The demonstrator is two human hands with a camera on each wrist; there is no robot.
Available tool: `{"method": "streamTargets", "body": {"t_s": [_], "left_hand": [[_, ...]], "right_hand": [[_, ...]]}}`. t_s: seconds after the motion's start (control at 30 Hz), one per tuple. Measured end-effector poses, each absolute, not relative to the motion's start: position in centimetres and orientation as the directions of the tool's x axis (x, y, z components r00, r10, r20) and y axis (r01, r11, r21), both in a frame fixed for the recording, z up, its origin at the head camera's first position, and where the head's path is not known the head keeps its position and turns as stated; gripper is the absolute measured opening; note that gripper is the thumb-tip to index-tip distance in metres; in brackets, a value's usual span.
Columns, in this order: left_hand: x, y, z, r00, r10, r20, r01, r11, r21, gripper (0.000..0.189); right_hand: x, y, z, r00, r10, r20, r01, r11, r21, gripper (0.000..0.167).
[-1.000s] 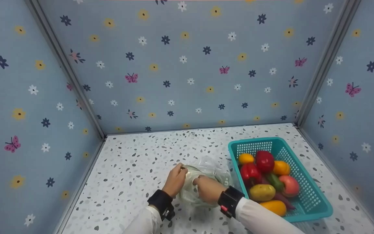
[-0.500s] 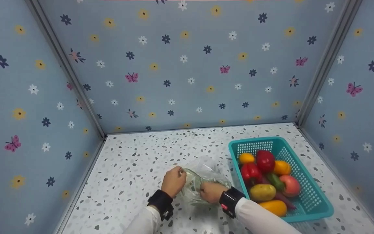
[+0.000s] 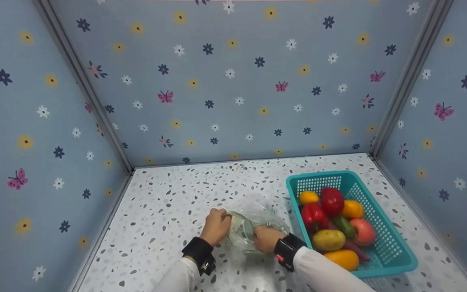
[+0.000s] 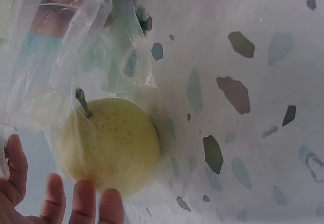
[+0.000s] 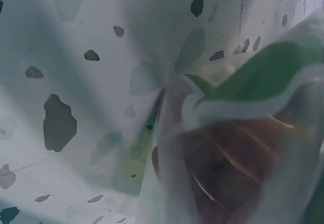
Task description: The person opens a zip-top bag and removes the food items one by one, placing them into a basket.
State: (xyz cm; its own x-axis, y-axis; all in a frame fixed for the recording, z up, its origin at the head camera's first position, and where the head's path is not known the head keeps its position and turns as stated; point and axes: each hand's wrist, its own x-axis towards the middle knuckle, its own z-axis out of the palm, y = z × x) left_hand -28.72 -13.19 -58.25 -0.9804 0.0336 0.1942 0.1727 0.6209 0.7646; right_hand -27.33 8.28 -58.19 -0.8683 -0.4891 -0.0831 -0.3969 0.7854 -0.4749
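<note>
A clear plastic bag [image 3: 253, 209] with green print lies near the front middle of the table. My left hand [image 3: 216, 227] pinches its left edge between thumb and fingers. On the other side, my right hand [image 3: 268, 238] grips the bag with curled fingers, its fingertips hidden from the head camera. The left wrist view shows a round yellow pear [image 4: 111, 145] with a short stem behind the thin film, beside several left fingers [image 4: 84, 203]. In the right wrist view, the bag film [image 5: 228, 107] covers much of the right hand.
Just right of the bag stands a teal basket [image 3: 397, 247] with red peppers [image 3: 313, 215], a potato [image 3: 328, 240], a peach-like fruit [image 3: 363, 232] and other produce. Flowered panels [image 3: 237, 81] enclose the speckled table [image 3: 168, 202] at the back and both sides.
My right hand has drawn slightly to the right, and my left hand has shifted a little down and left. The bag between them is spread wider. The basket stays put.
</note>
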Motion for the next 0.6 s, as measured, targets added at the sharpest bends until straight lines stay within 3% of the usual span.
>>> {"method": "streamTargets", "body": {"t_s": [0.2, 0.27, 0.43, 0.6], "left_hand": [[-33.0, -14.4, -64.4, -0.980, 0.043, 0.192, 0.182, 0.567, 0.803, 0.028], [-32.9, -14.5, -64.0, -0.979, 0.075, 0.191, 0.201, 0.531, 0.823, 0.028], [-28.4, -13.3, -56.8, -0.994, 0.086, 0.070, 0.103, 0.492, 0.864, 0.022], [-28.3, -13.3, -57.0, -0.989, 0.117, 0.093, 0.140, 0.506, 0.851, 0.024]], "right_hand": [[-28.0, 8.1, -58.5, -0.892, -0.444, -0.086, -0.355, 0.806, -0.474, 0.009], [-28.2, 8.0, -58.7, -0.896, -0.439, -0.065, -0.358, 0.801, -0.480, 0.015], [-28.5, 7.7, -59.1, -0.893, -0.450, -0.002, -0.391, 0.779, -0.491, 0.037], [-28.8, 7.4, -59.1, -0.890, -0.455, 0.027, -0.399, 0.749, -0.528, 0.047]]}}
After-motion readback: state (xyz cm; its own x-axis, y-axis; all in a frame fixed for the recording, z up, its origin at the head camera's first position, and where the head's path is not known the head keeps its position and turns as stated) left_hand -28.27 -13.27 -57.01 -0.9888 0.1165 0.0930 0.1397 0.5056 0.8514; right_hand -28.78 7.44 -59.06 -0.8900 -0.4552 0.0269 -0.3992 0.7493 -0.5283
